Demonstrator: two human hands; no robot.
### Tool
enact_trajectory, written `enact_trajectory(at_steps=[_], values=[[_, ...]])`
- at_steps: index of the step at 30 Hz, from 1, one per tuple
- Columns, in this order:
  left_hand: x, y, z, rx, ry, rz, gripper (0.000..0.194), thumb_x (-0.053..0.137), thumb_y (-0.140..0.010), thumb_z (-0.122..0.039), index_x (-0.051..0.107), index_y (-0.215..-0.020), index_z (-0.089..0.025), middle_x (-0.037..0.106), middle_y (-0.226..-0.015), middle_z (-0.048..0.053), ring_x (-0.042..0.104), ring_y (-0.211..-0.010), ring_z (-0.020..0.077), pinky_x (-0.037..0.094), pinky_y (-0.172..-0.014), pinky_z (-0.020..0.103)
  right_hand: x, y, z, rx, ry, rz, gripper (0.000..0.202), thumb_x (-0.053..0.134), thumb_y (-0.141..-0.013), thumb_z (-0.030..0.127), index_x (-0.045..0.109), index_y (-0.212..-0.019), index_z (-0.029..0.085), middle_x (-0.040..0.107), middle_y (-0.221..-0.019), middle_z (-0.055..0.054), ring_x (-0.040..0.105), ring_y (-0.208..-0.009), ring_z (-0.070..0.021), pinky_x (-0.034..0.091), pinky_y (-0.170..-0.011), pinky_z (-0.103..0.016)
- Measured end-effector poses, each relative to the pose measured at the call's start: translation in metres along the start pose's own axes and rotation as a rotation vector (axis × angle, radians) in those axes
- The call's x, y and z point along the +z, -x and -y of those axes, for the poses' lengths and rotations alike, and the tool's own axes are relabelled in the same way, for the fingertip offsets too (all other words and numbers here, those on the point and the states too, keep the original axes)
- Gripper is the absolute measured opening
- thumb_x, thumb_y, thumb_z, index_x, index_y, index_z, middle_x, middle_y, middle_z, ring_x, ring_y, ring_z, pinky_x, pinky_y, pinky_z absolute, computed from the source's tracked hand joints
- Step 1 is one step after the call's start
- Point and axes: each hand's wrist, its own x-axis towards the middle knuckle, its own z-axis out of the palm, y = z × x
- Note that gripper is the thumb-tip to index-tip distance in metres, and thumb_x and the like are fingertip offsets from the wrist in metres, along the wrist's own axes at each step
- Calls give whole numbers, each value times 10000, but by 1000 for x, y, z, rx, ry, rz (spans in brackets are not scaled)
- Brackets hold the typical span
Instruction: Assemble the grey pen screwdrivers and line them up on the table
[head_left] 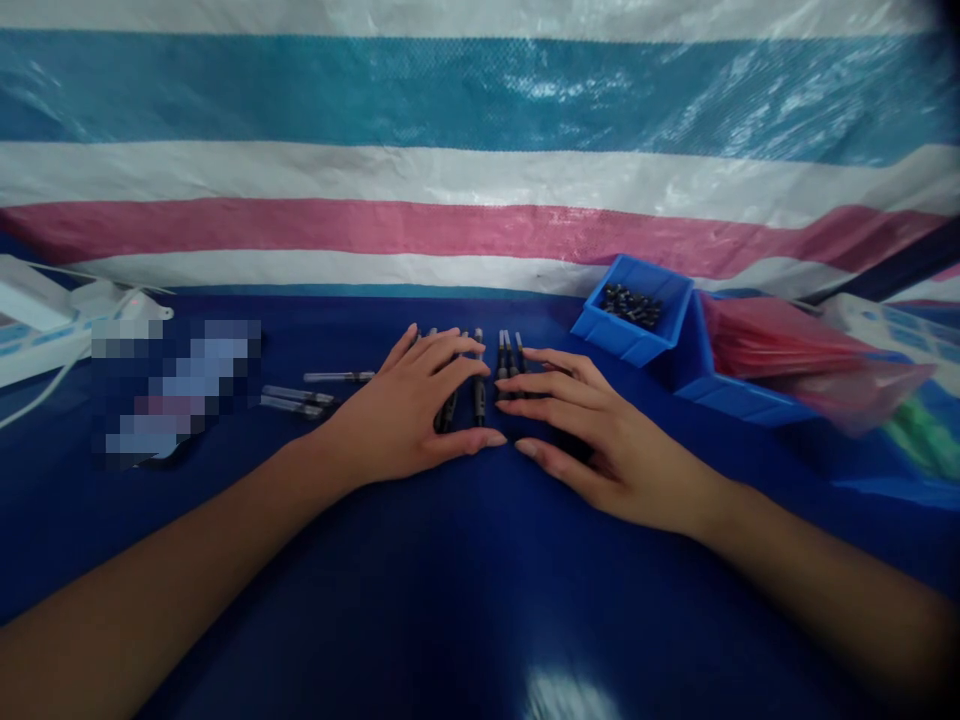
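Note:
My left hand lies over several slim pens with clear barrels and black grips, its fingers stretched out and apart. Under and beside its fingertips stands out one upright-lying pen; others are partly hidden below the palm. My right hand rests to the right, fingers extended and slightly spread, touching or just above a small row of similar pens. Both thumbs point toward each other near the pens' lower ends. Left of my left hand lie a loose clear pen and a pair of clear pens.
A small blue bin holds black parts. Beside it, another blue bin carries red plastic bags; green material lies farther right. At left are a white power strip and a pixelated object. A striped sheet hangs behind the blue tabletop.

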Motion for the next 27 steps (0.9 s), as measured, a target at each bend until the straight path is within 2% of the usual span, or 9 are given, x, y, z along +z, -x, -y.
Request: enact_trajectory(at_steps=[3,6,11,13,16,21,24,27], values=[[2,1,0,-2,-8,-5,739,824,-992,-786,657,-1486,-261,528,-1799,185,384,-1751,462,152,-1457,779,0,1,-1,4,4,-2,426,765,-1112,307,762,-1538,288,729,-1601,-129,456,-1689,-431,405,-1387,-759],[3,1,0,4,-10,1,725,820,-993,-791,653,-1489,-289,547,-1788,161,378,-1755,460,107,-1462,779,1,1,-2,4,15,1,414,762,-1117,317,767,-1530,282,709,-1590,-140,458,-1680,-427,392,-1400,-746],[2,1,-3,-25,31,-11,553,685,-1121,-716,648,-1441,-267,571,-1745,174,429,-1730,435,135,-1468,762,1,0,-1,9,13,-9,379,755,-1129,314,770,-1498,227,703,-1568,-171,480,-1660,-409,423,-1395,-696],[1,2,-6,-13,24,0,589,628,-1140,-736,621,-1462,-243,538,-1770,200,400,-1747,434,140,-1465,767,2,0,-1,5,13,-16,378,752,-1131,310,765,-1499,225,701,-1568,-170,490,-1653,-401,434,-1391,-686],[0,2,-9,-4,-30,17,702,659,-1095,-797,585,-1493,-223,497,-1798,229,375,-1758,441,147,-1466,766,2,0,-1,-15,14,-21,390,755,-1125,296,753,-1509,230,702,-1566,-164,506,-1640,-398,447,-1383,-687],[4,1,-13,-71,-94,6,606,740,-1101,-665,567,-1493,-236,508,-1789,215,434,-1730,409,198,-1473,739,2,2,-2,-4,14,-43,289,760,-1120,268,783,-1406,229,713,-1535,-166,527,-1624,-401,475,-1365,-688],[8,1,-15,-108,-99,-27,566,743,-1109,-639,578,-1460,-227,542,-1752,212,472,-1702,405,224,-1470,734,3,2,-3,15,11,-57,214,767,-1114,263,799,-1323,233,721,-1513,-159,545,-1611,-403,492,-1354,-687],[11,2,-17,-116,-108,-49,542,734,-1122,-618,587,-1453,-215,558,-1728,215,490,-1686,402,228,-1469,733,3,2,-3,15,11,-62,224,774,-1114,271,798,-1333,235,720,-1511,-159,553,-1604,-400,485,-1358,-691]])
